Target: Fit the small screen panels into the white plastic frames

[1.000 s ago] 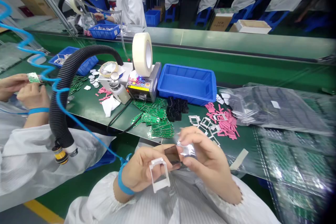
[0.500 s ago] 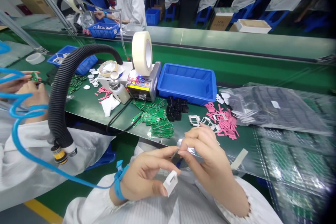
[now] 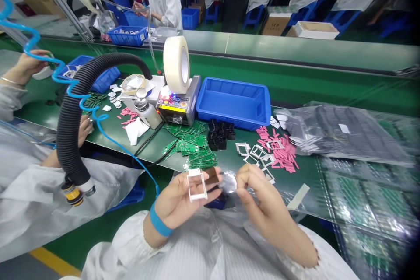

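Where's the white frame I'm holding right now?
In the head view, the white frame is in your left hand, low, just left of centre, beside the dark glossy piece; the clear film at your right hand is further right.

Green bench (image 3: pixel 226 160) with circuit boards (image 3: pixel 196 143), pink strips (image 3: pixel 285 157)

One camera, worn on the head, looks forward and down. The left hand (image 3: pixel 173 201) and right hand (image 3: pixel 260 197) are close, low in the middle. The green table (image 3: pixel 226 159) lies past them, and people in white coats (image 3: pixel 166 0) are far off, up top. The right edge seems too dark to tell much.
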`<state>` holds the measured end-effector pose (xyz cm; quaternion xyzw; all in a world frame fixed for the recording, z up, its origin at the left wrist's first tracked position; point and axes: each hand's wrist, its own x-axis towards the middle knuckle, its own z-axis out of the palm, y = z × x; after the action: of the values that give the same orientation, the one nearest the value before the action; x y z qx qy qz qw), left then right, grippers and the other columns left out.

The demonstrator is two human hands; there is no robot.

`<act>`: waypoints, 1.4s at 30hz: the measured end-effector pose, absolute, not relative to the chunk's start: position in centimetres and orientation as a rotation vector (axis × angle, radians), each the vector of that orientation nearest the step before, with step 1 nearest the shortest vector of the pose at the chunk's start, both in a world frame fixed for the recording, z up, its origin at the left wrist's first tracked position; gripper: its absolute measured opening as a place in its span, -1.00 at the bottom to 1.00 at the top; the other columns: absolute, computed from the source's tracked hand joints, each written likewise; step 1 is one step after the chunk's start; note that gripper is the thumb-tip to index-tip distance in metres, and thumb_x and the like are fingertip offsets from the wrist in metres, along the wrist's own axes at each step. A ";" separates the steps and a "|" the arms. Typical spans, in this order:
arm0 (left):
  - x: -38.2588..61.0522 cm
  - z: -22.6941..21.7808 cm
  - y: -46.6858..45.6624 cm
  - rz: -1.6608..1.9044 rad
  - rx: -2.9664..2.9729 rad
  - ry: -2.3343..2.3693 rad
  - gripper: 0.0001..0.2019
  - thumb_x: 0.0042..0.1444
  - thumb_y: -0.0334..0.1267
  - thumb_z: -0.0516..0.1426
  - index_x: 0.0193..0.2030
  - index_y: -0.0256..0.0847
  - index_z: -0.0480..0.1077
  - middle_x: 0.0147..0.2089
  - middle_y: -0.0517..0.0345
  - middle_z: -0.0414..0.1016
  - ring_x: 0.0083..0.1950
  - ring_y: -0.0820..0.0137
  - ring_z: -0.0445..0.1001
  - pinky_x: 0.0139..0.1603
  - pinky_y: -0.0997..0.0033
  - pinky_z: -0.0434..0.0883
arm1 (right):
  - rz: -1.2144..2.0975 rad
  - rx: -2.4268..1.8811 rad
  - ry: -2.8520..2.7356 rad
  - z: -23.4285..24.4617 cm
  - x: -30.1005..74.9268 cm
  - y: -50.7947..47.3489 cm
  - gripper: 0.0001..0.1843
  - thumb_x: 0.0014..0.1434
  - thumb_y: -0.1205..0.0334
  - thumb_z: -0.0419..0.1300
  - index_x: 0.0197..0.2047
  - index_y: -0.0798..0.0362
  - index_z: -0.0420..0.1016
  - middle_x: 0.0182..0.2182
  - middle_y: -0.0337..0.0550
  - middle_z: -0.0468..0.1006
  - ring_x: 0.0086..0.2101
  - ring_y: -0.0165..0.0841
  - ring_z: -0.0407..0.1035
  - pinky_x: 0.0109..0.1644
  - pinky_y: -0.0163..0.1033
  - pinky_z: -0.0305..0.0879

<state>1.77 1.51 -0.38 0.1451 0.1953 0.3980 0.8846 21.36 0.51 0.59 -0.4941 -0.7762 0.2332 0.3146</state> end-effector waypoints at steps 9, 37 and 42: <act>1.9 0.4 1.8 0.782 0.141 0.377 -0.71 -0.03 -0.16 0.25 -0.22 -0.34 0.55 0.06 -0.11 0.51 0.08 0.19 0.45 0.18 0.17 0.28 | 0.620 -1.405 -1.950 -1.7 22.5 2.3 -0.85 0.23 0.19 0.04 -0.20 0.03 0.39 -0.31 -0.11 0.43 -0.26 -0.29 0.32 -0.18 -0.16 0.23; 3.2 -1.4 1.3 0.871 0.590 0.454 -0.63 -0.13 -0.05 0.29 -0.21 -0.24 0.54 -0.39 0.09 0.57 -0.32 0.39 0.50 -0.24 0.43 0.40 | 0.235 -1.098 -2.171 4.2 19.6 0.7 -0.83 0.06 0.32 0.19 -0.22 -0.02 0.42 -0.35 -0.23 0.47 -0.21 -0.27 0.29 0.20 0.26 -0.20; 3.8 -2.0 0.7 0.995 0.417 0.589 -0.66 -0.13 -0.11 0.30 -0.17 -0.12 0.53 -0.23 0.13 0.62 -0.16 0.33 0.53 -0.06 0.35 0.39 | 0.144 -1.207 -2.311 3.2 18.5 -0.6 -0.43 0.15 -0.03 0.14 0.12 0.16 0.27 0.07 0.22 0.35 0.06 0.06 0.15 0.11 0.37 -0.06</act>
<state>3.77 0.74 -2.02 0.1955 0.2762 0.4669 0.8170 18.53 -0.63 3.17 -0.4461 -0.8540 0.0531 0.2623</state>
